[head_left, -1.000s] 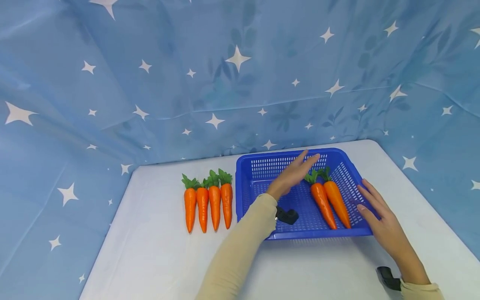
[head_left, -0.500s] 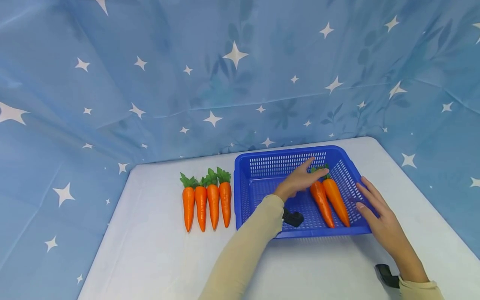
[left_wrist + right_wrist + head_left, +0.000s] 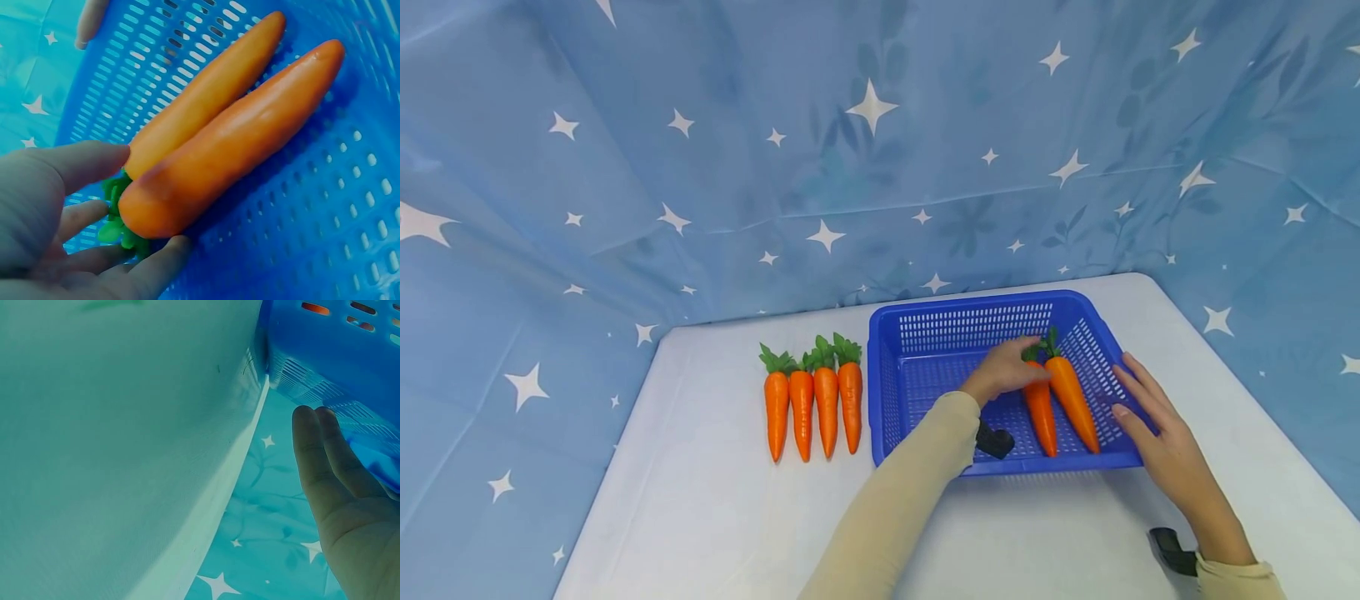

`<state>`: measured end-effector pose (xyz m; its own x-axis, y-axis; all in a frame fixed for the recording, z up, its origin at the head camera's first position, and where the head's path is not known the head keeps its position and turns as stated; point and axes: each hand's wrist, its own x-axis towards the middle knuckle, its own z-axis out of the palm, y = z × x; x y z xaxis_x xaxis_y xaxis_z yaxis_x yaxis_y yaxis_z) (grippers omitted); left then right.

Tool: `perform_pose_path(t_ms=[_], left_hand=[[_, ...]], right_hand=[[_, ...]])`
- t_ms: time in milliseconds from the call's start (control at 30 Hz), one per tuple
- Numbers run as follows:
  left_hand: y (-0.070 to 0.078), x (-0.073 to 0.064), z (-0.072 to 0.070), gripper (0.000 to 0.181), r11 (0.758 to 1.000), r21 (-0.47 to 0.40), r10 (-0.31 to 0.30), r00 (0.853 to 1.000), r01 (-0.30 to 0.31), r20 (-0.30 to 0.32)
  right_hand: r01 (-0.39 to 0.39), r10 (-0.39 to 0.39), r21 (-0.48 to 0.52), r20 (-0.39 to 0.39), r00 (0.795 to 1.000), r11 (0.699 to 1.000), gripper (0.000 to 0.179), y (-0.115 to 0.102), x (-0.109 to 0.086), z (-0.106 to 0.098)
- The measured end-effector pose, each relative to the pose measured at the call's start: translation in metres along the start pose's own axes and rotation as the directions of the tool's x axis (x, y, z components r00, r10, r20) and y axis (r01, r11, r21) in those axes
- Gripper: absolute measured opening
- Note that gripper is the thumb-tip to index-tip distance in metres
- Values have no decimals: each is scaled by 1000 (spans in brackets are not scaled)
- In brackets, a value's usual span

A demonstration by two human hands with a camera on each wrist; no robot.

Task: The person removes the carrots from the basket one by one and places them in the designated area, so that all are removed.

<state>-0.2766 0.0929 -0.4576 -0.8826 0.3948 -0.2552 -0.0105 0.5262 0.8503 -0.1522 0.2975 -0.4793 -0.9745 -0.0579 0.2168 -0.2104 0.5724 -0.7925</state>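
In the head view, my left hand (image 3: pixel 1006 367) reaches into the blue basket (image 3: pixel 955 469) and holds the left one of two orange carrots, near its leafy top. The left wrist view shows that carrot (image 3: pixel 231 150) with thumb and fingers spread around its thick end, green leaves (image 3: pixel 115 228) between them. Alongside lies the second carrot (image 3: pixel 1073 404), close to the basket's right wall. At the right side of the basket, my right hand (image 3: pixel 1165 446) rests against the outer wall and rim, its fingers extended. The right wrist view has this hand (image 3: pixel 350 512) beside the slotted wall.
A row of several carrots (image 3: pixel 802 412) with green tops lies left of the basket on the white table (image 3: pixel 715 508). A blue curtain (image 3: pixel 737 183) with white stars hangs behind and at the sides. Black wrist-worn devices (image 3: pixel 1172 552) sit by both cuffs.
My left hand has lowered from above the basket's middle and moved right onto the left carrot's top. That carrot's tip has swung left. The right hand stays at the basket's side.
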Motion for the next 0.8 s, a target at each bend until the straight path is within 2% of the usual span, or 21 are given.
perform_pose_path(t_ms=[133, 300, 500, 800], left_hand=[[-1, 1, 1, 54, 999, 39, -13, 999, 14, -37], [3, -1, 3, 47, 997, 53, -60, 995, 64, -83], [1, 2, 4, 34, 997, 63, -43, 994, 49, -97], [-2, 2, -2, 27, 996, 73, -33, 994, 41, -107]], right_hand=[[8, -8, -5, -7, 1000, 1000, 56, 0, 0, 0], [5, -5, -5, -13, 1000, 1000, 55, 0, 0, 0], [-1, 1, 0, -11, 1000, 1000, 55, -1, 0, 0], [-12, 12, -4, -8, 1000, 1000, 55, -2, -1, 2]])
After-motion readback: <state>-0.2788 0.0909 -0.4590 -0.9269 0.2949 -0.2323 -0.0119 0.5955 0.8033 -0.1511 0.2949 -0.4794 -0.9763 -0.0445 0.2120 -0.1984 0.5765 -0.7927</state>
